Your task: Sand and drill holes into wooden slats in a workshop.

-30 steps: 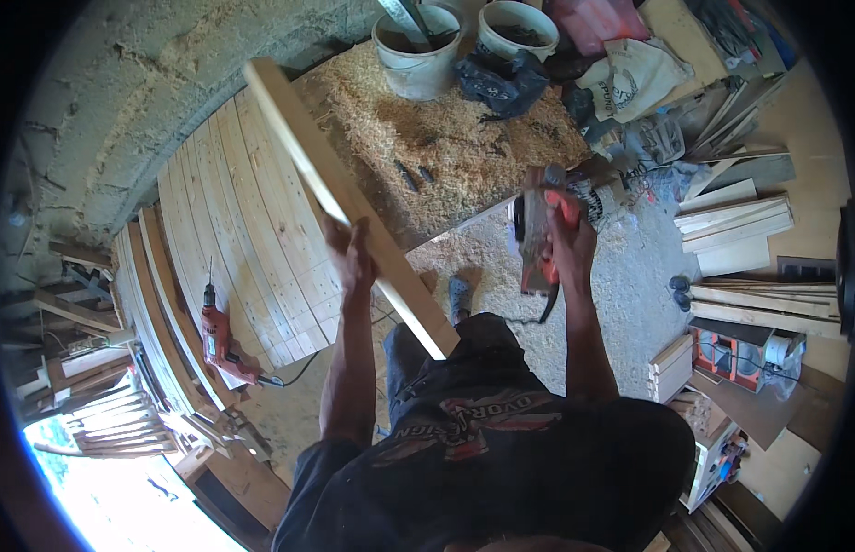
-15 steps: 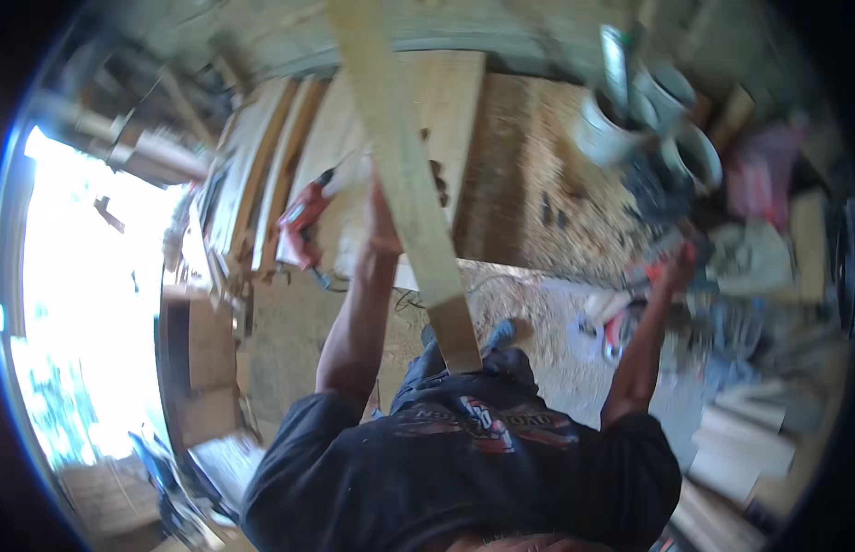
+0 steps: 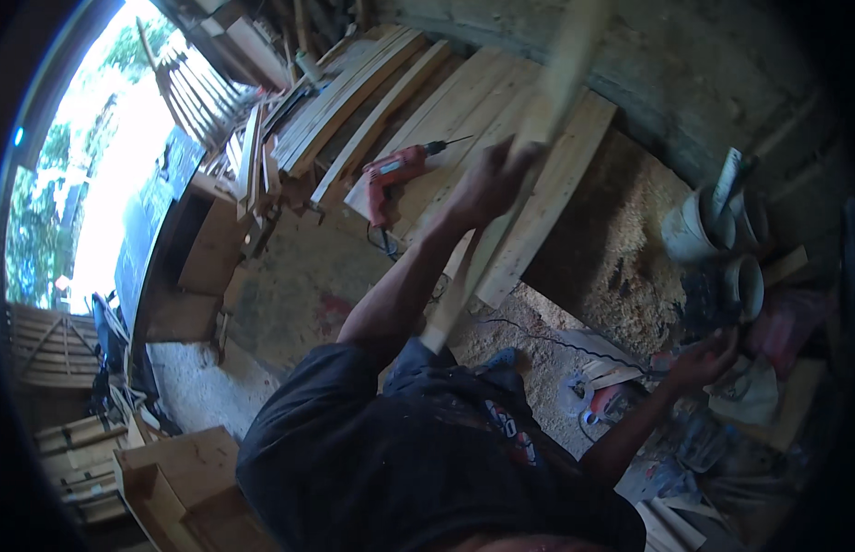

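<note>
left hand (image 3: 495,184): fingers wrapped round a long pale wooden board (image 3: 558,87), grip near mid-length. board held aslant over the tabletop (image 3: 589,212), upper end blurred and running out past the top of the view, lower end by the person's thigh; contact there cannot be told.

right hand (image 3: 706,359): arm stretched out to the right, hand near the far right corner of the tabletop, just below a black plastic bag (image 3: 708,299). fingers look partly spread, but too dim and small to tell whether they hold anything.

on the tabletop: pale planks (image 3: 464,120) side by side to the left; red drill (image 3: 391,175) lying on them, bit pointing right, left of the left forearm. wood shavings (image 3: 644,285) heaped to the right, beside a whitish bucket (image 3: 693,230) with a flat metal strip (image 3: 725,179) standing tilted in it. pinkish-red bag (image 3: 791,327) beyond the right hand.

lower down: dark cable (image 3: 575,342) trailing below the tabletop edge; bright doorway (image 3: 87,202) at far left; open wooden box (image 3: 179,497) at lower left.
</note>
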Demonstrator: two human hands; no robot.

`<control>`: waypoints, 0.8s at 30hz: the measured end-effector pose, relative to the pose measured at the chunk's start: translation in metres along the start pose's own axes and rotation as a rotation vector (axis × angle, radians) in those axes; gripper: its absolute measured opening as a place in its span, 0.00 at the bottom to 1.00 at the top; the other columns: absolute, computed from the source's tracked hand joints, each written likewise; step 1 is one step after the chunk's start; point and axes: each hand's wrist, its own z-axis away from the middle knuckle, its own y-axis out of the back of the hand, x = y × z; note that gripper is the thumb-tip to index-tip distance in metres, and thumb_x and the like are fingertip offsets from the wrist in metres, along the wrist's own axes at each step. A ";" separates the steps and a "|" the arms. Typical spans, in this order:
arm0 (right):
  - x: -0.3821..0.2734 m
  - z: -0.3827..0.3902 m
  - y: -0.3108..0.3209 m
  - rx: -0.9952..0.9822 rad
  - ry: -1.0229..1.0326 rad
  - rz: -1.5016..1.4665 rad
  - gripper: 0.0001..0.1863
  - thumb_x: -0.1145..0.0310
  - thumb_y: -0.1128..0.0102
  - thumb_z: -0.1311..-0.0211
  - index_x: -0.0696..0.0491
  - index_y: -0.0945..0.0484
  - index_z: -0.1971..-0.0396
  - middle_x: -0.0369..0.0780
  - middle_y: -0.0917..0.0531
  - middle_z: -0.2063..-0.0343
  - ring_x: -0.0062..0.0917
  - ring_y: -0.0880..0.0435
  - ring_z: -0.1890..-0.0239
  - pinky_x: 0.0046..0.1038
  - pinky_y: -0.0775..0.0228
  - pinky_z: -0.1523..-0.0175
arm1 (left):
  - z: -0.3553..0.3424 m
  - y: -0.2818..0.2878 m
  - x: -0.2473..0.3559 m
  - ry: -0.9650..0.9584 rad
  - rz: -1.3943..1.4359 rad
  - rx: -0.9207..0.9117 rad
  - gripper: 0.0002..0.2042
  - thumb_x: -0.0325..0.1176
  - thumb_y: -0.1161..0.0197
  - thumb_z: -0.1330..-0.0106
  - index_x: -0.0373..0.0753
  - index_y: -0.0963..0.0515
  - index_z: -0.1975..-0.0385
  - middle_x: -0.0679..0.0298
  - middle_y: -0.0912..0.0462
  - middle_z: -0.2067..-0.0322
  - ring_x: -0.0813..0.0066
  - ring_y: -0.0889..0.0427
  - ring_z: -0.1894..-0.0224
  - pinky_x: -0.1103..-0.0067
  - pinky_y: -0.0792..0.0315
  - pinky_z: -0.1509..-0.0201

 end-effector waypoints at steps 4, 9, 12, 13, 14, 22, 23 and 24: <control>-0.157 -0.050 -0.012 0.008 0.521 -0.092 0.19 0.66 0.39 0.24 0.61 0.22 0.42 0.50 0.18 0.44 0.36 0.15 0.45 0.37 0.23 0.40 | 0.003 0.057 0.006 -0.469 -0.452 0.072 0.39 0.57 0.31 0.35 0.33 0.30 0.32 0.51 0.18 0.56 0.54 0.16 0.58 0.62 0.23 0.50; -0.299 -0.054 -0.020 -0.405 0.761 0.081 0.28 0.60 0.38 0.26 0.59 0.29 0.33 0.51 0.23 0.38 0.37 0.22 0.36 0.39 0.28 0.35 | -0.001 0.155 -0.063 -0.997 -0.613 0.022 0.32 0.48 0.28 0.39 0.47 0.26 0.34 0.65 0.20 0.48 0.69 0.24 0.44 0.60 0.33 0.34; -0.344 -0.003 -0.046 -0.811 0.633 0.238 0.34 0.56 0.36 0.30 0.56 0.32 0.30 0.49 0.21 0.40 0.48 0.23 0.36 0.45 0.33 0.32 | -0.017 0.215 -0.117 -1.311 -0.698 0.030 0.27 0.44 0.31 0.36 0.51 0.25 0.36 0.67 0.20 0.47 0.69 0.24 0.41 0.60 0.35 0.29; -0.354 0.017 -0.055 -1.238 0.262 0.154 0.34 0.56 0.36 0.29 0.57 0.34 0.30 0.50 0.22 0.39 0.49 0.24 0.35 0.45 0.34 0.31 | -0.023 0.238 -0.133 -1.341 -0.737 -0.021 0.24 0.41 0.33 0.34 0.54 0.24 0.37 0.69 0.20 0.46 0.70 0.26 0.37 0.60 0.38 0.25; -0.363 0.037 -0.053 -1.640 -0.175 0.059 0.35 0.55 0.37 0.28 0.58 0.35 0.29 0.50 0.24 0.37 0.50 0.26 0.34 0.45 0.35 0.30 | -0.025 0.254 -0.147 -1.309 -0.685 -0.033 0.24 0.41 0.33 0.34 0.54 0.24 0.37 0.69 0.20 0.46 0.70 0.26 0.37 0.60 0.38 0.25; -0.514 0.182 -0.044 -1.518 -0.670 -0.609 0.43 0.62 0.31 0.41 0.60 0.40 0.29 0.46 0.22 0.44 0.31 0.22 0.42 0.35 0.32 0.35 | -0.101 0.358 -0.205 -1.178 -0.544 -0.125 0.29 0.38 0.32 0.38 0.58 0.27 0.34 0.73 0.23 0.39 0.73 0.30 0.30 0.54 0.43 0.22; -0.537 0.196 -0.053 -1.445 -0.693 -0.632 0.41 0.64 0.33 0.40 0.61 0.40 0.29 0.45 0.22 0.44 0.30 0.22 0.43 0.35 0.33 0.35 | -0.108 0.362 -0.212 -1.217 -0.570 -0.097 0.30 0.36 0.28 0.44 0.55 0.25 0.37 0.65 0.24 0.38 0.65 0.29 0.31 0.55 0.43 0.25; -0.557 0.210 -0.064 -1.382 -0.722 -0.663 0.40 0.65 0.36 0.40 0.61 0.40 0.29 0.44 0.22 0.45 0.29 0.23 0.43 0.34 0.33 0.34 | -0.109 0.364 -0.218 -1.225 -0.552 -0.097 0.30 0.36 0.28 0.44 0.55 0.25 0.37 0.65 0.24 0.38 0.65 0.29 0.31 0.55 0.43 0.25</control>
